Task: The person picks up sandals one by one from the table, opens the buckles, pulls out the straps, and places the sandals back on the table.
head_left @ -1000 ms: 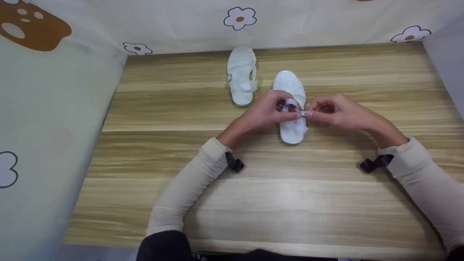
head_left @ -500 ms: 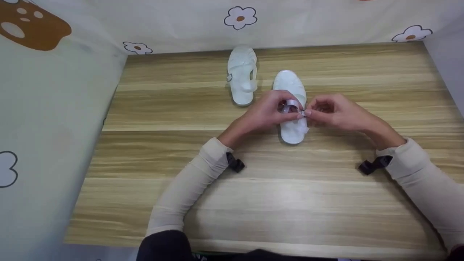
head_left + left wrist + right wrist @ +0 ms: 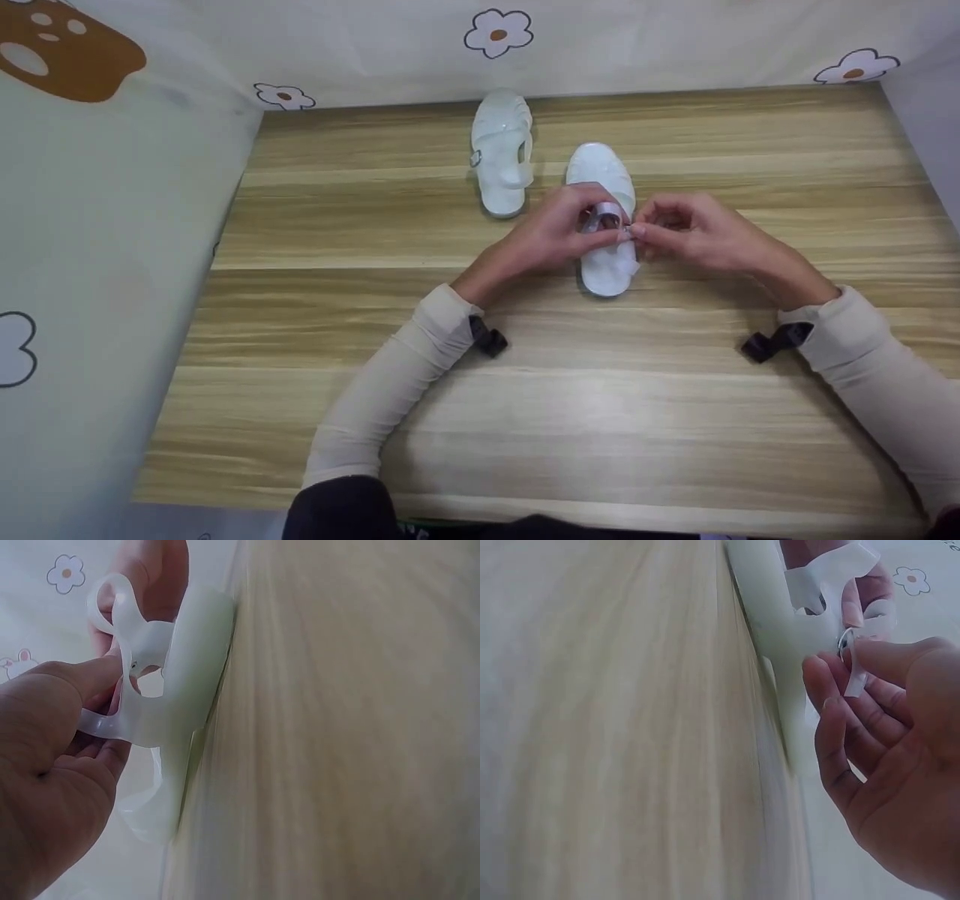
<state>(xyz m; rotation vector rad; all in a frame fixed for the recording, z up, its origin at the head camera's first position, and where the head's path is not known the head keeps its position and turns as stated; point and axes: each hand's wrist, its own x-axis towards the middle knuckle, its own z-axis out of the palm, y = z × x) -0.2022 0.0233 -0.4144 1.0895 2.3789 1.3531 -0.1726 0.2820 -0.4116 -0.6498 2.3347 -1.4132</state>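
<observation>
A whitish jelly sandal [image 3: 606, 274] lies sole down on the wooden table, toe pointing away from me. My left hand [image 3: 551, 229] comes over it from the left and pinches its ankle strap [image 3: 101, 723], which arches up in a loop. From the other side my right hand [image 3: 697, 231] pinches at the buckle, thumb against finger. In the right wrist view a small metal buckle [image 3: 845, 643] shows at the right thumb tip, and a short strap end [image 3: 856, 682] sticks out below it. The fingers partly hide how strap and buckle meet.
The matching sandal [image 3: 501, 161] lies farther back and to the left, its buckle on its left side. A flower-printed cloth wall [image 3: 375, 52] borders the wooden table [image 3: 540, 420] at the back, and another printed wall [image 3: 135, 225] stands on the left.
Both hands stay at the same sandal's strap, with only slight finger shifts at the buckle. The strap's loop tilts a little; the other sandal is unmoved.
</observation>
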